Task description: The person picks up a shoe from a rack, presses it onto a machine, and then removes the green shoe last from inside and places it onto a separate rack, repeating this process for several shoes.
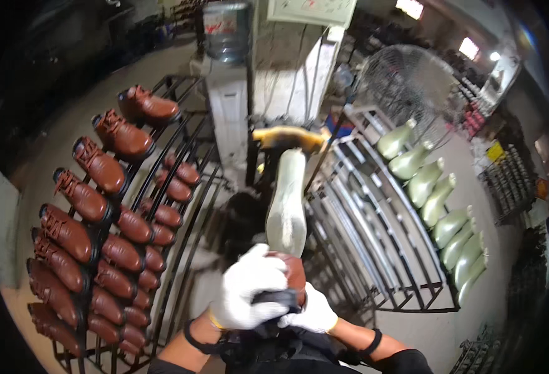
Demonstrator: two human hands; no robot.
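At the near end of the pale green foot-shaped form [286, 212], a brown shoe [296, 278] sits between two white-gloved hands, held close to the wearer's body. From where I stand, the left hand [252, 290] is clasping it, fingers curled over a black piece [276, 305] on the near side; I can't tell whether that piece belongs to the shoe. The right hand [314, 311] is cupped against the shoe's right side, but how tightly its fingers close is hidden from me. Much of the shoe lies behind the gloves, and I can't tell whether it touches the form.

Just beyond the form's far end is a yellow band [290, 138], with a pale pillar [287, 68] behind that. To the left of the form stands a black rack [184, 78] loaded with brown lace-up shoes [103, 165] in slanting rows. To its right is a slatted metal rack [349, 215], with a line of similar pale green forms [424, 184] along the outer edge. Farther off, a big wire-caged fan [405, 87] stands beyond the form to the right, and a clear water jug [226, 31] beyond it to the left.
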